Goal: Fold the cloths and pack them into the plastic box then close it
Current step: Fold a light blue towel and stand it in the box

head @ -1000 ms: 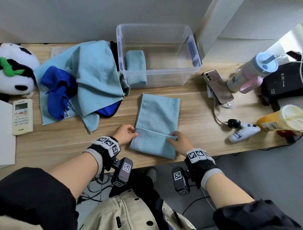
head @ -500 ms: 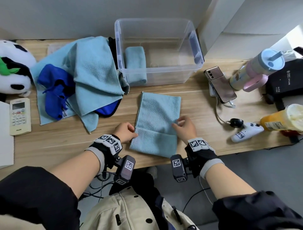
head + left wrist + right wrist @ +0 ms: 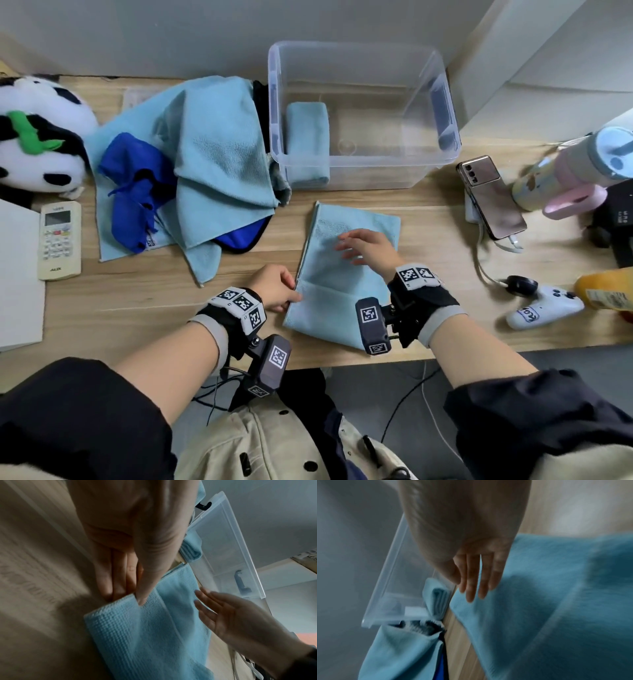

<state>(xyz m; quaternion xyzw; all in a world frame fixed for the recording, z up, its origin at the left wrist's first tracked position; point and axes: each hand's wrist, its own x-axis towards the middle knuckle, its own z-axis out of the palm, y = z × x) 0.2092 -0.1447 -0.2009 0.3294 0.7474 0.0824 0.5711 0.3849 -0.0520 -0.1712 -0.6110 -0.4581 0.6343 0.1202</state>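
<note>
A light blue cloth (image 3: 346,274) lies flat on the wooden table (image 3: 137,308), its near end folded up into a flap. My left hand (image 3: 291,298) pinches the flap's left edge, thumb on top (image 3: 139,599). My right hand (image 3: 346,245) is over the cloth's middle with fingers straight (image 3: 474,586), holding nothing. Behind the cloth stands the clear plastic box (image 3: 442,113), open, with one folded light blue cloth (image 3: 308,144) against its left wall. A heap of light blue cloths (image 3: 219,161) and a dark blue cloth (image 3: 137,185) lies left of the box.
A phone (image 3: 491,197) on a cable, a pastel bottle (image 3: 575,164), a white game controller (image 3: 544,308) and an orange bottle (image 3: 606,287) crowd the right. At the left are a panda plush (image 3: 37,137) and a remote (image 3: 60,240). The table's front edge runs just behind my wrists.
My right hand let go of the flap's right corner and moved forward and left over the cloth, fingers straightened. The left hand kept its pinch on the left edge.
</note>
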